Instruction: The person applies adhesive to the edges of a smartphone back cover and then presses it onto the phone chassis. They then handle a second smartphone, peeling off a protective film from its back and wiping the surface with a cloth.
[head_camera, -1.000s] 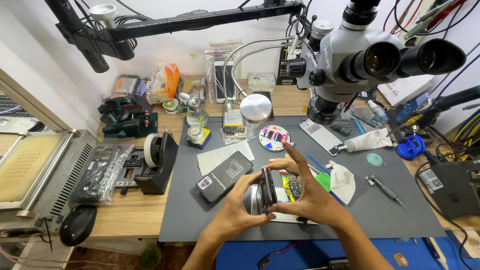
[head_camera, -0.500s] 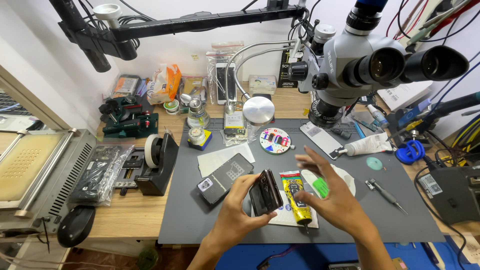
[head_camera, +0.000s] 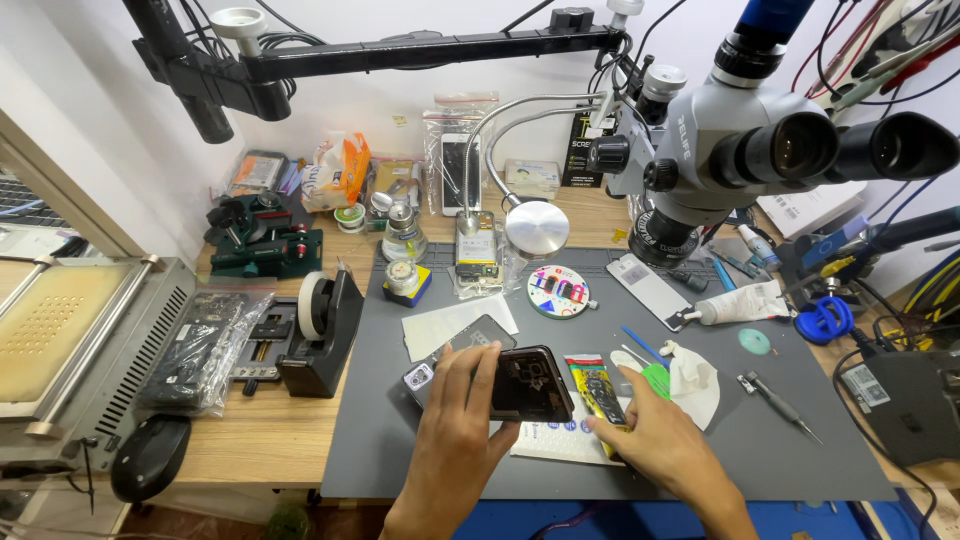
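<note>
I see my left hand (head_camera: 455, 420) clasping a glossy black rounded phone body (head_camera: 530, 385), my right hand (head_camera: 655, 440) flat, fingers spread, on a yellow packet (head_camera: 592, 385), matte grey mat (head_camera: 400, 440) on wooden bench (head_camera: 260, 440)

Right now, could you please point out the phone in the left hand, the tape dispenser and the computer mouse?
Phone (head_camera: 532, 385): head view, middle of its opened dark back.
Tape dispenser (head_camera: 322, 340): head view, black body below the roll.
Mouse (head_camera: 150, 456): head view, top of its black shell.
</note>
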